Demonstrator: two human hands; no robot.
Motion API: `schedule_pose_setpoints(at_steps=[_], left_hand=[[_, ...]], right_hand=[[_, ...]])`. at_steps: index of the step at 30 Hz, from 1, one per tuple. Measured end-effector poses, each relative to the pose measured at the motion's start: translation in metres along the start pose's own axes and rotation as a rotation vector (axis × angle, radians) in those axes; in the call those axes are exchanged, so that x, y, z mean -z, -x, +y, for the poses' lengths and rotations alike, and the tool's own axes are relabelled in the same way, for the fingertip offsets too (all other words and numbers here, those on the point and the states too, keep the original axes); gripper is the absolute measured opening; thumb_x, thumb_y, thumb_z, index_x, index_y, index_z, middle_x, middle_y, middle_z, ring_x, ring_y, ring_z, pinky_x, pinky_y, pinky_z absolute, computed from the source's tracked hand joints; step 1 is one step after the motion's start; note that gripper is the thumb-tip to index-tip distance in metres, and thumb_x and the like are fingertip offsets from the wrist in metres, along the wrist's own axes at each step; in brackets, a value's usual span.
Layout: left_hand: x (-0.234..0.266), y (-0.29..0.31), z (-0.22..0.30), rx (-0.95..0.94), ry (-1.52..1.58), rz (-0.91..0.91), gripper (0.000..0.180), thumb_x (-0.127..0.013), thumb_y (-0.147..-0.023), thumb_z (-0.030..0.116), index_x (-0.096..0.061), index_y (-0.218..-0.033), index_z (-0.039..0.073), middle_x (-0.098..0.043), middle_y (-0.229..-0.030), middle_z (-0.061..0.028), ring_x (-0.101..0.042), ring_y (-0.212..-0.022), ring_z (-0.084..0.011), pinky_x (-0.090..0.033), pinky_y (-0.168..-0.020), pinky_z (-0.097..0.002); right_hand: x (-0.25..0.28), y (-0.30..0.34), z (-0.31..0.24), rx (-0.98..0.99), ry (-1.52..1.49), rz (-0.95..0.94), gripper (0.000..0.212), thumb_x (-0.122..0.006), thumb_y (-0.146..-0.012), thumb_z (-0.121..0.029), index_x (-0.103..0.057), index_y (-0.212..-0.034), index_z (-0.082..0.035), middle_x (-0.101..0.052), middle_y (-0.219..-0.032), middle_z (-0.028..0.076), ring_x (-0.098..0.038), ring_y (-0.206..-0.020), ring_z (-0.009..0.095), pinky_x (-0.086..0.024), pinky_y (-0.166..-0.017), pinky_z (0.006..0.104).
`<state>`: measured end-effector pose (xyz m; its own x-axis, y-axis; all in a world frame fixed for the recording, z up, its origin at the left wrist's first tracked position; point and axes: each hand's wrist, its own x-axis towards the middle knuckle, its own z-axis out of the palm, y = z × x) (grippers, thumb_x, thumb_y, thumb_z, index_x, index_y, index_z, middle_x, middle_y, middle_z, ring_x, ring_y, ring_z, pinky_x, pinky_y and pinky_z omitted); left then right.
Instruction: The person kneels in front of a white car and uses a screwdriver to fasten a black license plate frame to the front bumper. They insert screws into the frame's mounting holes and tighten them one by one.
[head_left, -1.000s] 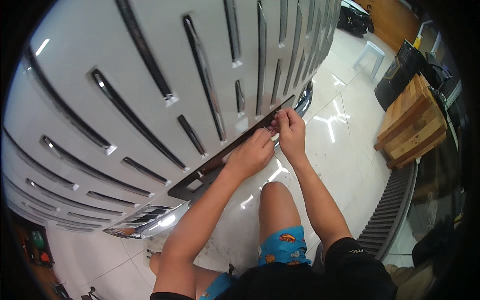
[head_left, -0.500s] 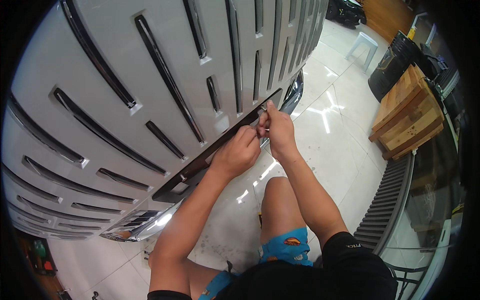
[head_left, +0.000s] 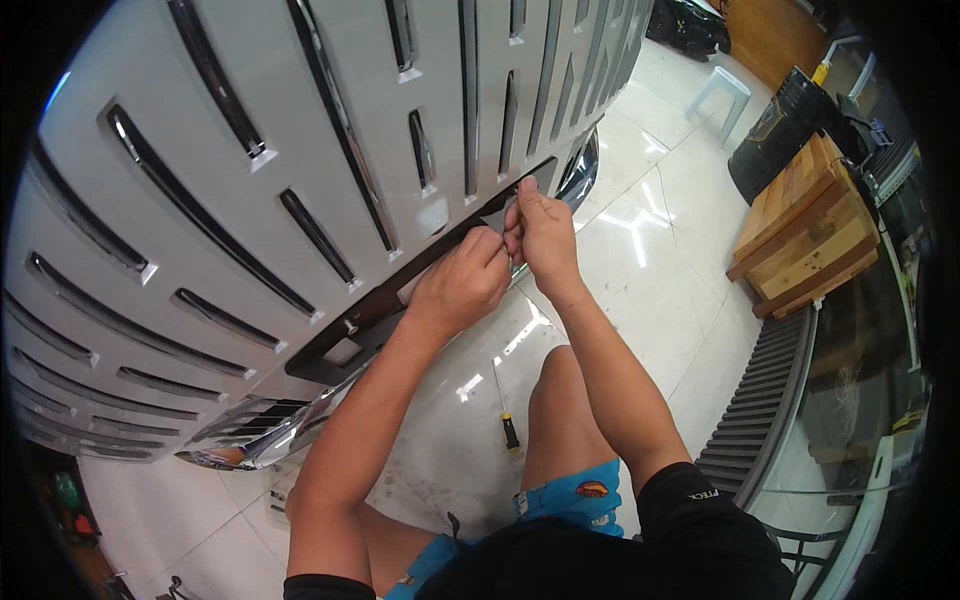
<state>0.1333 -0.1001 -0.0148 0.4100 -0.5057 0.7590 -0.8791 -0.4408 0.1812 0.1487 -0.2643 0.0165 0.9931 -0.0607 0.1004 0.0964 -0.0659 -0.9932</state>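
Across the upper left spreads a large silver car front panel (head_left: 370, 265) with rows of dark, chrome-lined slots. Along its lower edge runs a dark recessed strip (head_left: 385, 300), where both hands are at work side by side. My left hand (head_left: 462, 285) is closed, its curled fingertips pinched at the strip. Just right of it, my right hand (head_left: 542, 238) is closed too, thumb up against the bent fingers. Whatever lies between the fingers is too small and hidden to name. A small metal bolt (head_left: 350, 327) sticks out of the strip left of my left hand.
On the tiled floor (head_left: 640, 290) lies a screwdriver (head_left: 510, 432) with a yellow and black handle, beside my knee. To the right stand a wooden box (head_left: 805, 235), a black drum (head_left: 770, 140) and a white stool (head_left: 722, 95). A grey slatted part (head_left: 755, 420) lies nearer on the right.
The view has shifted slightly, so the panel and both hands sit a little higher and further left. The screwdriver on the floor now shows more fully. Both hands stay pinched at the strip.
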Motion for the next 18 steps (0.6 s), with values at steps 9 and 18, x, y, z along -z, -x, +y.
schedule_pose_setpoints(at_steps=[9,18], left_hand=[[0.005,0.001,0.005,0.017,-0.055,-0.029,0.020,-0.077,-0.074,0.002,-0.059,-0.081,-0.001,-0.054,-0.096,-0.0117,-0.061,-0.097,-0.0307,-0.057,-0.079,-0.0409],[0.006,0.002,0.006,-0.002,-0.025,0.060,0.019,-0.077,-0.075,0.002,-0.059,-0.080,0.001,-0.054,-0.092,-0.0107,-0.061,-0.092,-0.0303,-0.055,-0.072,-0.0424]], right_hand=[[-0.006,0.004,0.002,0.488,0.526,0.295,0.053,-0.054,-0.110,-0.044,-0.062,-0.082,0.001,-0.062,-0.064,0.008,-0.059,-0.058,0.017,-0.045,-0.054,0.0324],[-0.008,0.006,0.003,0.490,0.488,0.285,0.046,-0.057,-0.107,-0.039,-0.064,-0.087,0.003,-0.065,-0.070,0.017,-0.066,-0.067,0.033,-0.050,-0.065,0.0471]])
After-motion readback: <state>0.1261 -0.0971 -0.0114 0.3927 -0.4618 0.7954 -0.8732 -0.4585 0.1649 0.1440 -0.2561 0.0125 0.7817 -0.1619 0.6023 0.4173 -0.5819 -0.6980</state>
